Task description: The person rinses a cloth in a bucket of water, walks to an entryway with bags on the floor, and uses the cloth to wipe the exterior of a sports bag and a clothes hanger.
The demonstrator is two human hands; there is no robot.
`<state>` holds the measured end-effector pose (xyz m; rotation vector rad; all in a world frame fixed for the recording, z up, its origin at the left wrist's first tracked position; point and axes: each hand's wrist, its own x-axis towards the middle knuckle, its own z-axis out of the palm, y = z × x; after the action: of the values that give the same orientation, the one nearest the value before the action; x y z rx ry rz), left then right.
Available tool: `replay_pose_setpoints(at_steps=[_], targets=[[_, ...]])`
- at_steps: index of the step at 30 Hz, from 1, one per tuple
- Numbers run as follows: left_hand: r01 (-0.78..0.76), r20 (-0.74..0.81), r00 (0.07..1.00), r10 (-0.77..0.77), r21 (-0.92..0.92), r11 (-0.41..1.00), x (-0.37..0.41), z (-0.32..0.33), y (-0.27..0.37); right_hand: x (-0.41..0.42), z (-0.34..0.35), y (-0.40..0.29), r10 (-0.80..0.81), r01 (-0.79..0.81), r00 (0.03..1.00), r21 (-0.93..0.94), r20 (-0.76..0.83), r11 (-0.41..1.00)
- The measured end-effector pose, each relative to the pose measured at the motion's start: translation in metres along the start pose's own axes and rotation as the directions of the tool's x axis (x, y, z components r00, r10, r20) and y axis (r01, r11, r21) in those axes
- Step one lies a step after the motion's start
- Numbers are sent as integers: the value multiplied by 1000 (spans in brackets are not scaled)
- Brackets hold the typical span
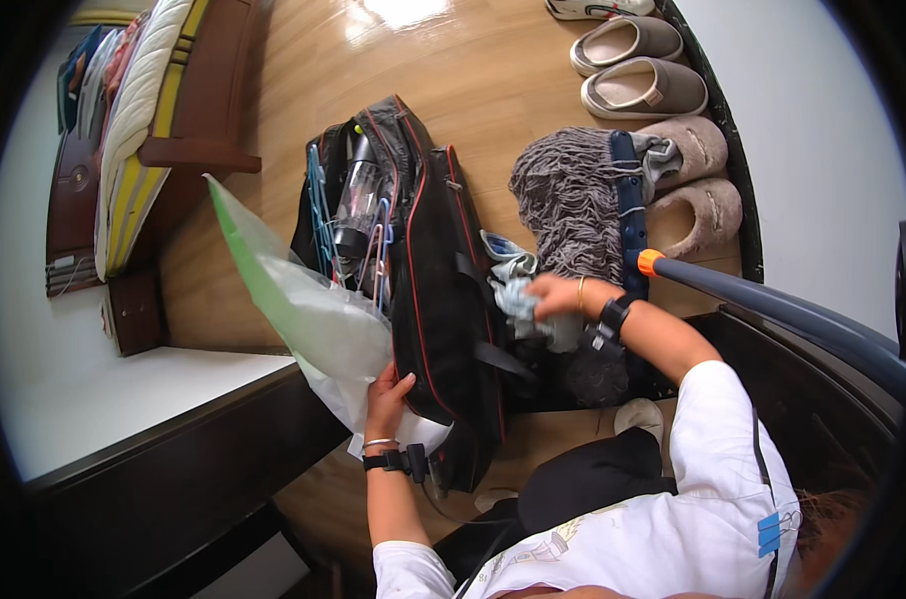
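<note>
My left hand [387, 404] grips a green-and-white translucent plastic bag [303, 299], with the thumb lying against the side of a black fabric bag with red piping [438, 314]. The black bag stands open, and inside it are a clear bottle with dark ends [359, 191] and blue and pink hangers [319, 202]. To its right, my right hand [561, 296] is closed on a pale blue-white crumpled cloth [514, 298]. That hand is slightly blurred. Just beyond the cloth lies another bunched grey-blue fabric [509, 253].
A grey string mop [569, 202] rests on the wooden floor, its dark handle [767, 299] slanting right. Several slippers [647, 86] line the wall. Left, a wooden bed [198, 153] carries clothes. Dark door frames [198, 449] flank my body.
</note>
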<state>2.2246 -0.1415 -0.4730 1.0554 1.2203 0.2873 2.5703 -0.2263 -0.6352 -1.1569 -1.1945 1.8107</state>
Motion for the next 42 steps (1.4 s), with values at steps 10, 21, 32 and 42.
replay_pose_setpoints(at_steps=[10, 21, 32, 42], targets=[[78, -8, 997, -78, -45, 996, 6, 2, 4, 147, -111, -62, -45, 26, 838, -42, -544, 999], [40, 58, 998, -39, -9, 999, 14, -4, -3, 31, 99, 62, 17, -33, 925, -34, -380, 999], [1, 150, 989, -6, 34, 999, 3, 31, 10, -51, 206, 82, 304, -306, 949, 4, 83, 952], [-272, 167, 959, 228, 333, 903, -21, 46, -3, -85, 79, -72, 120, 8, 979, 623, -164, 782]])
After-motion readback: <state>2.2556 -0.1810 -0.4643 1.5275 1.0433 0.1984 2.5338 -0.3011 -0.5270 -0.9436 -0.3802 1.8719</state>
